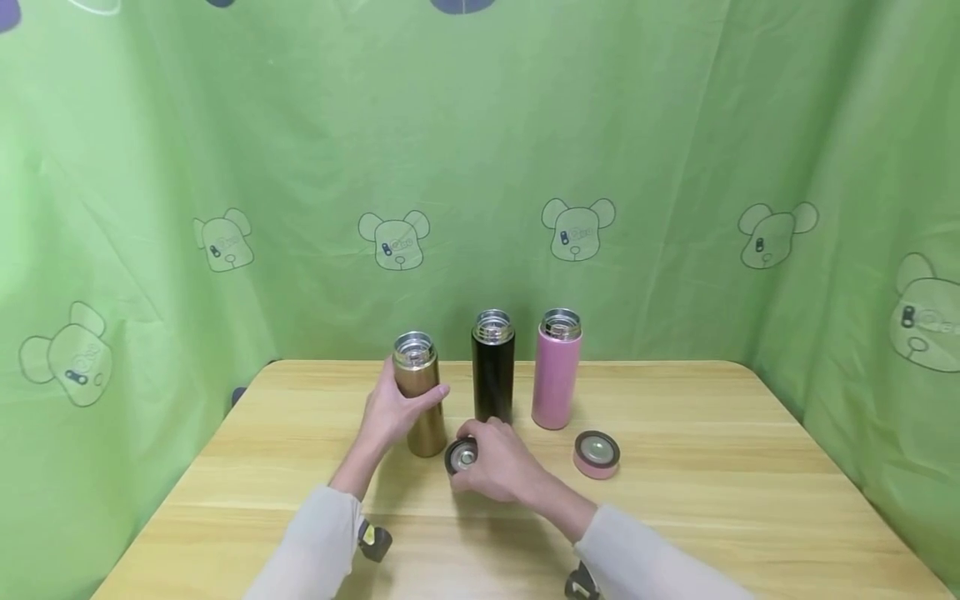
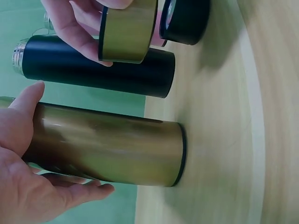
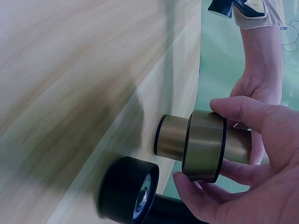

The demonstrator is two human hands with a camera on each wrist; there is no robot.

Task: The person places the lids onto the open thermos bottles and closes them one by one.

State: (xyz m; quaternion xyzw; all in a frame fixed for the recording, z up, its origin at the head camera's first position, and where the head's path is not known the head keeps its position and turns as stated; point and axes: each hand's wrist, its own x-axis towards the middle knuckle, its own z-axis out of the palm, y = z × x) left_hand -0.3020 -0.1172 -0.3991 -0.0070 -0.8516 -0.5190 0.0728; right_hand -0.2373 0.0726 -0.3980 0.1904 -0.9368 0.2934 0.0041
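Upright at the left, the gold bottle (image 1: 427, 429) (image 2: 112, 144) is gripped by my left hand (image 1: 384, 410) (image 2: 23, 189), thumb across its front and fingers behind. My right hand (image 1: 504, 462) (image 3: 275, 154) holds a gold lid (image 1: 462, 456) (image 2: 129, 32) (image 3: 203, 145) by its sides, underside up, apart from the bottle and right of its base. A black lid (image 2: 189, 21) (image 3: 122, 186) rests underside up on the table beside the gold one; in the head view my right hand hides it. The gold bottle's mouth is uncovered.
An open black bottle (image 1: 492, 379) stands behind my right hand, with an open pink bottle (image 1: 556, 379) to its right. A pink lid (image 1: 596, 455) lies underside up on the wooden table (image 1: 712, 500). Green curtain (image 1: 480, 167) surrounds the back and sides.
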